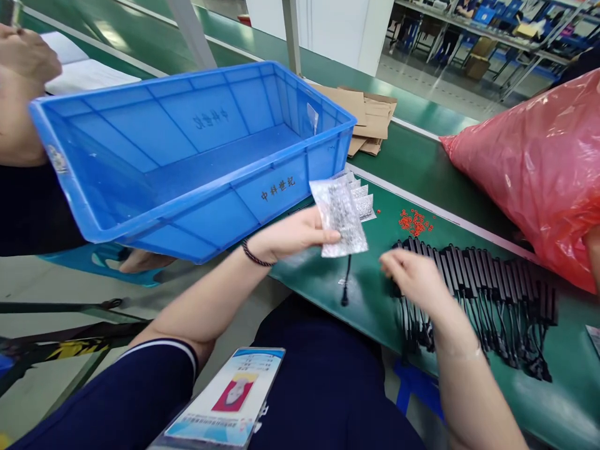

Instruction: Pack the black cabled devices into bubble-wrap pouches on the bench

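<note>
My left hand [300,234] grips a silvery bubble-wrap pouch [344,219] between thumb and fingers above the green bench. A short black cord with a plug [345,290] shows below the pouch's lower edge; its upper end is hidden. My right hand [415,275], blurred, is at the left end of a row of slim black boxes with cords [487,275]. Its fingers look bent, but whether they hold anything is unclear. More silvery pouches [363,200] lie behind the held one.
A large blue crate [225,194] stands at the left. Small red rings [415,222] lie scattered behind the black boxes. Flattened cardboard [370,115] is at the back, and a bulky pink plastic bag [539,156] at the right. Another person's hand [28,56] is at the upper left.
</note>
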The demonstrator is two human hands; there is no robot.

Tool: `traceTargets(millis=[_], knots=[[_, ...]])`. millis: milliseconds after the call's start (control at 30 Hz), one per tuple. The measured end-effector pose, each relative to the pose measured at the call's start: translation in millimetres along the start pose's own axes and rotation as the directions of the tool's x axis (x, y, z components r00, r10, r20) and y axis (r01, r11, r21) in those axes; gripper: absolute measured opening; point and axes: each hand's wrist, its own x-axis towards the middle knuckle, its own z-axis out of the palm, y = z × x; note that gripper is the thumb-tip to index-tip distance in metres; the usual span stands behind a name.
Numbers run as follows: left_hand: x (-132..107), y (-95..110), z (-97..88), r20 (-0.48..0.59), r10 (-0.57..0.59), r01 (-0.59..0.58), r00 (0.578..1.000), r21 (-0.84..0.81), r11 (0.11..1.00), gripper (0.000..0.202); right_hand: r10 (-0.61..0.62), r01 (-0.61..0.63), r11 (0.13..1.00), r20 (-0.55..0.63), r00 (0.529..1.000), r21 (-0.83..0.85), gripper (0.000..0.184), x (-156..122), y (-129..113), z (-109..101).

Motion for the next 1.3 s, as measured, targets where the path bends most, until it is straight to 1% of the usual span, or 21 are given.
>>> traceTargets(millis=[33,67,100,167,233,300,367,400,467,567,667,733,800,867,933,1000,1067,1133,1167,1233,1300], knots=[[3,12,-9.5,-0.015,-0.025,0.026,1.0,0.071,0.997,0.027,-0.007,0.002,0.988,-0.028,1.0,-0.157,0.025,21,9,-7],[6,24,-18.1,-0.038,-0.05,0.055,0.998,0.144,0.988,0.024,-0.002,-0.017,0.959,-0.066,0.998,-0.282,0.023,44,19,-12],[11,34,-25.2,-0.059,-0.075,0.086,0.995,0.219,0.972,0.02,0.006,-0.032,0.927,-0.071,0.997,-0.374,0.021,66,28,-14],[21,48,-34.1,-0.082,-0.109,0.131,0.991,0.37,0.92,0.014,-0.001,-0.002,0.873,-0.006,1.0,-0.488,0.023,107,42,-11],[34,52,-36.7,-0.066,-0.116,0.133,0.991,0.529,0.838,0.014,-0.02,0.044,0.849,0.052,0.998,-0.526,0.025,137,49,0],[49,46,-35.2,-0.03,-0.104,0.097,0.994,0.678,0.729,0.015,-0.034,0.068,0.844,0.074,0.997,-0.532,0.023,154,51,12],[64,31,-31.7,0.011,-0.101,0.051,0.995,0.808,0.587,0.016,-0.035,0.072,0.843,0.08,0.996,-0.533,0.022,162,51,18],[71,22,-29.8,0.026,-0.105,0.031,0.994,0.86,0.51,0.017,-0.031,0.069,0.842,0.079,0.996,-0.535,0.022,163,53,18],[85,2,-26.7,0.036,-0.111,0.007,0.993,0.93,0.369,0.021,-0.013,0.042,0.841,0.058,0.998,-0.54,0.022,163,60,11],[99,-24,-25.1,-0.011,-0.088,0.031,0.996,0.972,0.232,0.021,0.046,-0.059,0.833,-0.037,0.998,-0.549,0.024,155,84,-13],[103,-38,-23.4,-0.067,-0.043,0.072,0.997,0.987,0.141,0.022,0.127,-0.178,0.836,-0.133,0.983,-0.519,0.022,142,114,-33],[100,-42,-18.6,-0.099,0.017,0.097,0.995,0.991,0.095,0.025,0.162,-0.212,0.839,-0.142,0.976,-0.502,0.02,134,130,-37],[94,-43,-10.2,-0.11,0.124,0.107,0.986,0.994,0.03,0.027,0.173,-0.215,0.836,-0.13,0.976,-0.504,0.02,127,138,-36],[88,-47,-0.6,-0.057,0.243,0.068,0.968,0.997,-0.038,0.028,0.159,-0.212,0.837,-0.146,0.976,-0.504,0.023,122,139,-33],[85,-53,6.2,0.053,0.308,-0.026,0.95,0.996,-0.089,0.032,0.122,-0.204,0.844,-0.193,0.974,-0.496,0.025,117,134,-32],[86,-62,7.0,0.131,0.314,-0.099,0.941,0.988,-0.115,0.031,0.087,-0.2,0.854,-0.247,0.965,-0.481,0.025,108,124,-35],[92,-70,2.2,0.126,0.315,-0.098,0.941,0.99,-0.105,0.029,0.073,-0.2,0.863,-0.276,0.958,-0.463,0.023,90,111,-40],[99,-75,-4.6,0.076,0.328,-0.062,0.941,0.997,-0.054,0.028,0.08,-0.204,0.871,-0.282,0.956,-0.446,0.019,61,93,-45],[101,-76,-7.3,0.058,0.337,-0.049,0.94,0.998,-0.034,0.027,0.092,-0.208,0.873,-0.271,0.958,-0.441,0.016,43,83,-45],[102,-74,-8.6,0.05,0.359,-0.041,0.932,0.999,-0.033,0.026,0.144,-0.226,0.864,-0.209,0.967,-0.45,0.012,3,60,-40],[96,-68,-3.7,0.072,0.398,-0.058,0.915,0.997,-0.047,0.03,0.227,-0.24,0.842,-0.086,0.97,-0.483,0.022,-35,41,-26]])
